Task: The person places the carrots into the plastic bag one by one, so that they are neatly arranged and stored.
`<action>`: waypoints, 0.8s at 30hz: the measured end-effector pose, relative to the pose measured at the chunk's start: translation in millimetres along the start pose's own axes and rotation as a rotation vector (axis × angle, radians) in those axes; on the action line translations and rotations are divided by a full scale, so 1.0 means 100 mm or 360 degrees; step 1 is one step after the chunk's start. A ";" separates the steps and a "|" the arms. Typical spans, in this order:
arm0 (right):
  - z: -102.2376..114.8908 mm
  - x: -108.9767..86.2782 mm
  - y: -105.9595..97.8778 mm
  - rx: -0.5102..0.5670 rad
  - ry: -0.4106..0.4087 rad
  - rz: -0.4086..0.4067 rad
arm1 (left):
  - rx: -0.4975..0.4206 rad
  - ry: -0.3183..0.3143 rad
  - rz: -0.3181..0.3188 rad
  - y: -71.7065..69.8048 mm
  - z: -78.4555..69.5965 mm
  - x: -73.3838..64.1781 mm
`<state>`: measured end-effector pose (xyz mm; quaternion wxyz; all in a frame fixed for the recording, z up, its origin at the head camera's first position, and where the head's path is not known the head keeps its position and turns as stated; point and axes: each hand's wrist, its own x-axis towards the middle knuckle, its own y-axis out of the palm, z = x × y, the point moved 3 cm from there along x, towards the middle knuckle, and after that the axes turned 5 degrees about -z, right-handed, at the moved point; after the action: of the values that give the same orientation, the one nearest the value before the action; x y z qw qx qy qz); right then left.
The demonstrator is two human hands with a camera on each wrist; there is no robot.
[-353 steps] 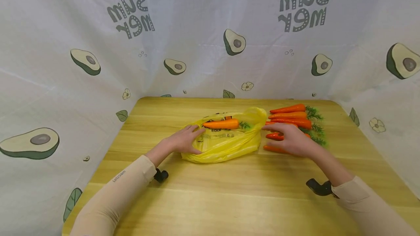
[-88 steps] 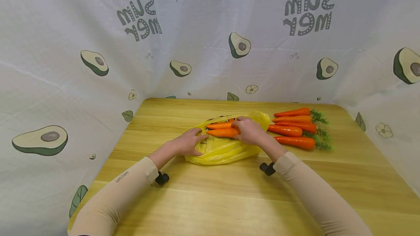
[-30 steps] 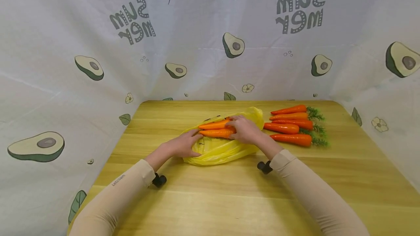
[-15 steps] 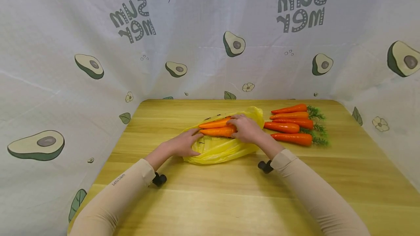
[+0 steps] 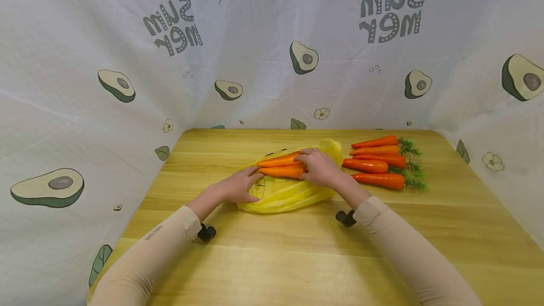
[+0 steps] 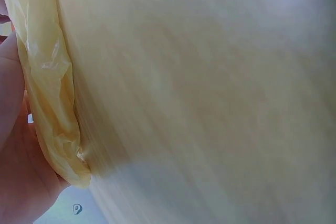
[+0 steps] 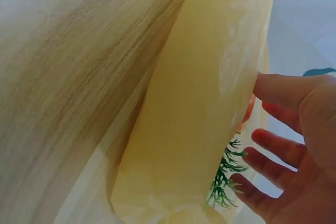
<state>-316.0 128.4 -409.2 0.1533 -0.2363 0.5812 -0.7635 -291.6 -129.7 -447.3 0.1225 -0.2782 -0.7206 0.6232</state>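
Observation:
A yellow plastic bag lies on its side on the table with its mouth spread. Two orange carrots, an upper carrot and a lower carrot, lie side by side in the opening, tips to the left. My left hand rests at the bag's left end, fingers and thumb spread, fingertips right at the carrot tips. With thumb and fingers my right hand holds the lower carrot by its thick end, which the hand mostly hides. Green leaves show beneath its fingers in the right wrist view.
Several more carrots with leafy tops lie in a row to the right of the bag, one tip close against it. A white patterned sheet hangs behind the wooden table and along its sides.
Compared with the oldest frame, my right hand has left the row and a second carrot lies in the bag beside the first. Both hands are nearly still over the last second.

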 end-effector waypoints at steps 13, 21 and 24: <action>0.08 -0.25 -0.30 0.0206 -0.0012 -0.0075 | -0.0016 0.0018 -0.0013 0.00 0.01 0.01; 0.08 -0.35 -0.32 0.0373 -0.0065 0.0008 | -0.0030 -0.0010 -0.0010 -0.01 0.01 -0.01; 0.08 -0.39 -0.27 0.0422 -0.0109 0.0121 | -0.0022 0.0001 -0.0020 -0.01 0.00 -0.01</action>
<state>-278.3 148.9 -388.9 0.2318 -0.2178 0.4781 -0.8187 -291.5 -130.2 -446.2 0.1245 -0.2747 -0.7267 0.6172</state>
